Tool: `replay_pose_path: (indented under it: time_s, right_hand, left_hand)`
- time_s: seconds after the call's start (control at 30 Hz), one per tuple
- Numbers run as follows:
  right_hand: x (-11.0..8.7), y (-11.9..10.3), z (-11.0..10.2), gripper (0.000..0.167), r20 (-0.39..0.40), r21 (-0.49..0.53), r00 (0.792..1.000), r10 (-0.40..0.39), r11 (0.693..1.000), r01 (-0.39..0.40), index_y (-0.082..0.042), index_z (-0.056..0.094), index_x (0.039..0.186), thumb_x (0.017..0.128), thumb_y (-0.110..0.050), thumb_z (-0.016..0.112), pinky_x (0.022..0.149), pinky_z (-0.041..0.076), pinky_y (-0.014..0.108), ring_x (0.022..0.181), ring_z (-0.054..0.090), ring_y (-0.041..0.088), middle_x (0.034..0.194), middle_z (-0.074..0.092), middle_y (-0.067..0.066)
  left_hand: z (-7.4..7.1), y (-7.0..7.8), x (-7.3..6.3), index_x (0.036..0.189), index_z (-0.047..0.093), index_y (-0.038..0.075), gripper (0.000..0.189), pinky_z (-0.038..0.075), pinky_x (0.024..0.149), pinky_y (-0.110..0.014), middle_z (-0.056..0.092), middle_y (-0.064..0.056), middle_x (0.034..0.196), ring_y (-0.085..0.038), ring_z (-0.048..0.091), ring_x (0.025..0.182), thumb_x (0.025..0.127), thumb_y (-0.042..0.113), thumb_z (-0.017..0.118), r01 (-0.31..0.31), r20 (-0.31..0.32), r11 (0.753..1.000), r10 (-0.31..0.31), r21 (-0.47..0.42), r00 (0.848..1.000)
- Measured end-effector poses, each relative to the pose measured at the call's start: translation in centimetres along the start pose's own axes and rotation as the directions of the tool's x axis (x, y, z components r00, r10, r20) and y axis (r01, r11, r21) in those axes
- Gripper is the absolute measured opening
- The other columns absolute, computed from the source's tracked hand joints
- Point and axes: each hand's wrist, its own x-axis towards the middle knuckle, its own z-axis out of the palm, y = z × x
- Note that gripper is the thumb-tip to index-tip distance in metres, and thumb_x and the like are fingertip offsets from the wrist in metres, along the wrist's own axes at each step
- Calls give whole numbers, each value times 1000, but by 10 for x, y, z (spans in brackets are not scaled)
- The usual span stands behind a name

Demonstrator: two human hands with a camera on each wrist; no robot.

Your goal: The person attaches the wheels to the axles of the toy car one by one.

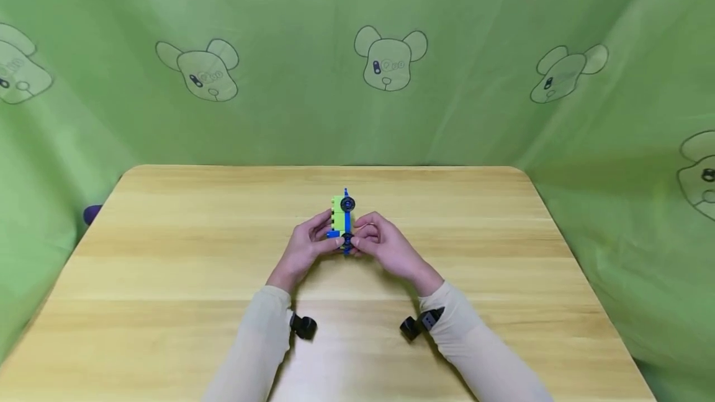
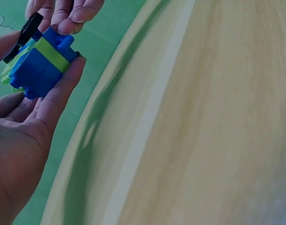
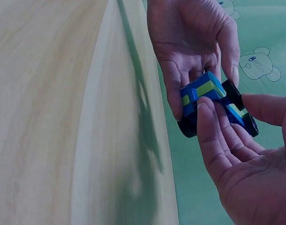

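Note:
A small toy car (image 1: 338,221) built of blue and lime-green bricks is held up over the middle of the table, turned on its side. Two black wheels, the far one (image 1: 347,204) and the near one (image 1: 347,241), face upward in the head view. My left hand (image 1: 301,247) grips the car from the left, fingers along its brick body (image 2: 37,70) and thumb by the near wheel. From the right, my right hand (image 1: 391,248) pinches the car near that wheel, its thumb against the wheel (image 3: 234,95) in the right wrist view. Part of the car is hidden behind fingers.
The light wooden table (image 1: 167,234) spreads out under both hands. Green curtain (image 1: 301,110) with bear-head drawings stands behind it and on both sides. A purple object (image 1: 92,213) shows past the table's left edge. Each wrist carries a black camera (image 1: 305,327).

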Motion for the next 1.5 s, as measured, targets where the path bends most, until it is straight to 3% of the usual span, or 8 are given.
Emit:
replay_pose_path:
  time_s: [0.17,0.4,0.7,1.07,1.5]
  right_hand:
    - [-1,2,2,20,18,-1,1000,11,1000,-11,9,53,115,97,1,57,84,57,40,89,66,31,98,63,18]
    - [1,1,-1,30,17,27,1000,-21,999,20,12,46,124,97,4,55,85,56,41,91,66,38,100,63,22]
    - [3,2,-1,28,58,48,998,-25,999,22,9,53,125,97,3,55,87,55,45,95,63,45,101,63,21]
    - [5,1,0,26,68,37,998,-19,999,17,8,52,123,98,3,54,86,56,40,95,62,48,100,64,22]
    - [6,-1,0,23,53,29,999,7,1000,-8,9,52,119,96,7,54,82,57,43,91,63,48,94,64,20]
  left_hand:
    - [-3,-3,-3,148,33,-6,76,44,102,-29,46,-20,144,-30,48,129,84,1,73,4,-7,999,-4,39,1000]
    - [-1,0,1,148,32,-6,77,46,100,-29,47,-21,142,-30,49,128,84,0,74,-8,11,1000,8,22,1000]
    - [-1,0,0,149,30,-7,76,47,99,-29,46,-22,143,-31,49,129,85,-4,72,-36,21,999,36,-12,999]
    - [-2,-3,2,149,29,-7,75,46,100,-29,45,-20,145,-28,49,129,86,-5,70,-62,35,998,62,-4,997]
    - [1,-2,3,150,28,-6,76,46,101,-31,46,-24,142,-32,47,130,86,-8,69,-26,52,1000,26,11,998]
